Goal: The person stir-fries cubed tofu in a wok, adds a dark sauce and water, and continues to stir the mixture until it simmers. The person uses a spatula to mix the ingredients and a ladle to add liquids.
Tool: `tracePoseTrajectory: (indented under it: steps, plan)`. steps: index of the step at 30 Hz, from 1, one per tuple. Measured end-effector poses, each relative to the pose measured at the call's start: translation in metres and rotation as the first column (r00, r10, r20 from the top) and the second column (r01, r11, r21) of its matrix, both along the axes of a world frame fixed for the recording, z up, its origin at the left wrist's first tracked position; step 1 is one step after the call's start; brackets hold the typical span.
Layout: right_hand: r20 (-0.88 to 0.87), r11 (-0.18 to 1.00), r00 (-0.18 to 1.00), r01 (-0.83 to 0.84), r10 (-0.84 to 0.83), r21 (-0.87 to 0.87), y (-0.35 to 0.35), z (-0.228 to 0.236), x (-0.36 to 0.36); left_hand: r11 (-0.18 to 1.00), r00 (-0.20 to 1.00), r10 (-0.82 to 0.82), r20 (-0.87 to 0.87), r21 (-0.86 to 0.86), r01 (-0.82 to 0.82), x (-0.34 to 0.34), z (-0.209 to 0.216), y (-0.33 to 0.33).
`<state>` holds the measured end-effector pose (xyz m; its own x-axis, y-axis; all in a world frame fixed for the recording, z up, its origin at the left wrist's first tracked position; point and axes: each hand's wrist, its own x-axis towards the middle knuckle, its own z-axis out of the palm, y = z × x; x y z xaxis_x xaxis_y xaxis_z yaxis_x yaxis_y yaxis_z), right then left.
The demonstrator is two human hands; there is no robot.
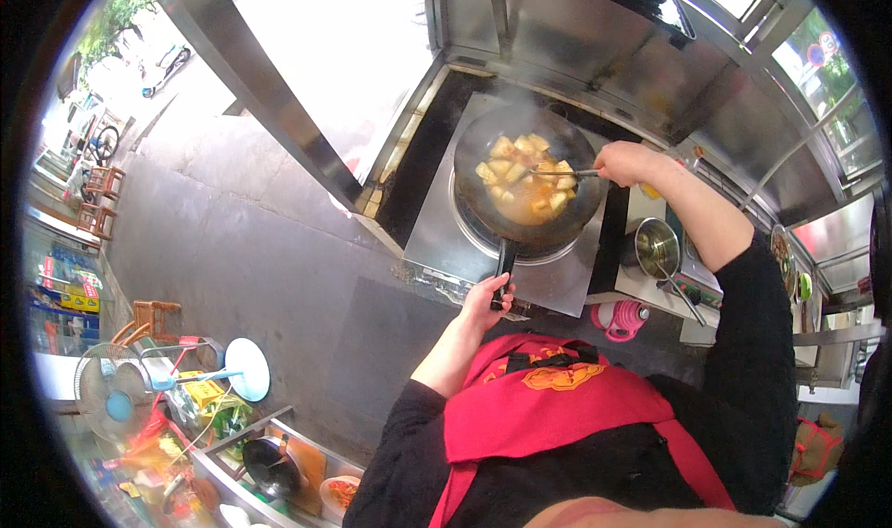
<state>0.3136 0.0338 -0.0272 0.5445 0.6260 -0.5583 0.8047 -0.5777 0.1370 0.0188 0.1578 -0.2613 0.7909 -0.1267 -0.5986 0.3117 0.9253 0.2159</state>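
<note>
A dark wok point(474, 136) sits on the round burner of a steel stove point(429, 214), its near side tilted toward me. In it, pale yellow chunks of food point(502, 168) lie in a steaming orange-brown sauce point(531, 203). My left hand point(487, 301) is closed round the wok's black handle point(506, 259). From the right, my right hand point(628, 163) grips a long-handled metal cooking utensil point(578, 173) over the wok. Its working end is among the chunks, so I cannot tell whether it is a ladle or a spatula.
Right of the stove stands a metal pot point(656, 240) of liquid with a long handle sticking out. Below it is a pink flask point(621, 320). A steel wall panel point(595, 54) rises behind the stove. At lower left are a fan point(113, 393) and another pan point(269, 468).
</note>
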Motion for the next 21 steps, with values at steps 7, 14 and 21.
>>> tracePoseTrajectory:
  steps: [7,14,21]
  plan:
    - [0.029,0.958,0.992,0.114,-0.126,0.263,-0.044,0.045,-0.016,1.000,1.000,-0.011,0.008,0.005,0.011,0.001,0.002,0.001]
    - [0.130,0.962,0.983,0.095,-0.132,0.257,-0.029,0.012,-0.014,0.999,0.999,-0.021,0.027,0.030,0.020,-0.001,0.002,0.000]
    - [0.142,0.958,0.981,0.091,-0.134,0.273,-0.011,0.049,-0.027,1.000,0.999,-0.017,0.037,0.016,0.017,-0.002,0.004,0.001]
